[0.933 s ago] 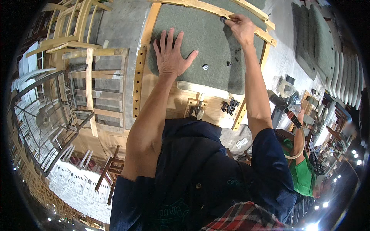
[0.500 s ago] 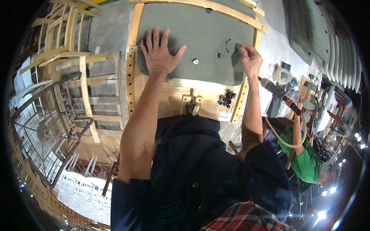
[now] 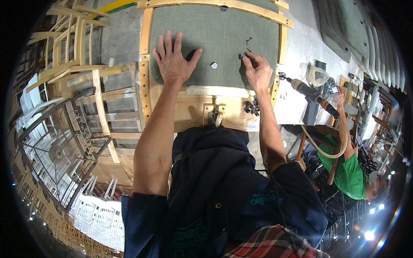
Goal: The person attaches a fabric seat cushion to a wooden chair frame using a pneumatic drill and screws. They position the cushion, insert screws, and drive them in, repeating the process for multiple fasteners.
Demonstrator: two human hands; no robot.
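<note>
A grey-green fabric-covered pad (image 3: 215, 34) lies inside a pale wooden frame (image 3: 144, 86). My left hand (image 3: 173, 64) rests flat on it with fingers spread. Over the pad's right part, my right hand (image 3: 259, 71) is pinched closed, its fingertips next to a small black bracket (image 3: 241, 56). Whatever the fingertips hold is too small or hidden to make out. Dark screws (image 3: 248, 41) lie on the fabric just beyond them. Between my hands sits a small silver-and-white fitting (image 3: 214, 65).
A toggle clamp (image 3: 215, 116) stands at the near edge, with a pile of black brackets (image 3: 253, 106), partly behind my right forearm. A power driver (image 3: 307, 91) lies to the right, near plastic bags (image 3: 317, 76). Beyond is a co-worker in green (image 3: 344, 176). Wooden chair frames (image 3: 79, 38) stand left.
My right hand has moved left and nearer, from the pad's right edge to beside the black bracket. My left hand stays flat on the pad. The view has shifted slightly.
</note>
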